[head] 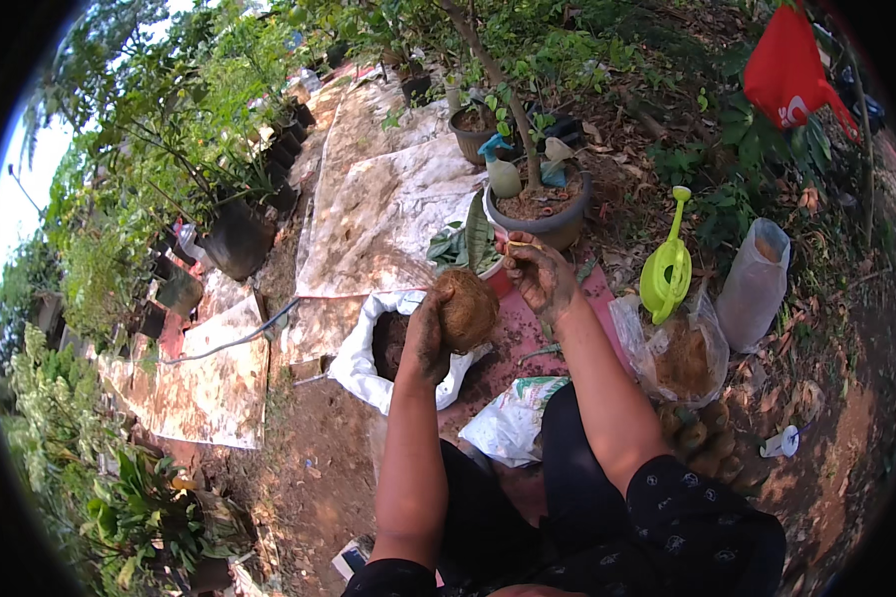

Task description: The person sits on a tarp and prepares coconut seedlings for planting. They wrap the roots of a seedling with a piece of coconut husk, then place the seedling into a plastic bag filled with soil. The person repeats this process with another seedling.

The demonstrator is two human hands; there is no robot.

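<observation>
My left hand (423,339) grips a round ball of brown coconut-like fibre (469,310) above an open white sack of dark soil (392,339). To its right, my raised right hand (541,276) pinches a small yellowish piece (520,245), too small to identify. Both hands are smeared with soil. Just beyond the ball stands a red basin (500,277) with green leaves (452,246) in it, partly hidden by my right hand. One long leaf (479,235) rises behind the ball; its base is hidden. A white printed plastic bag (515,425) lies between my knees.
Ahead stands a potted tree (549,224) with a spray bottle (503,175) on its soil. Rightward are a lime-green watering can (666,276), a clear bag of brown fibre (683,362), a tall plastic bag (754,287) and coconut-like shells (705,440). Potted plants (239,239) line the left.
</observation>
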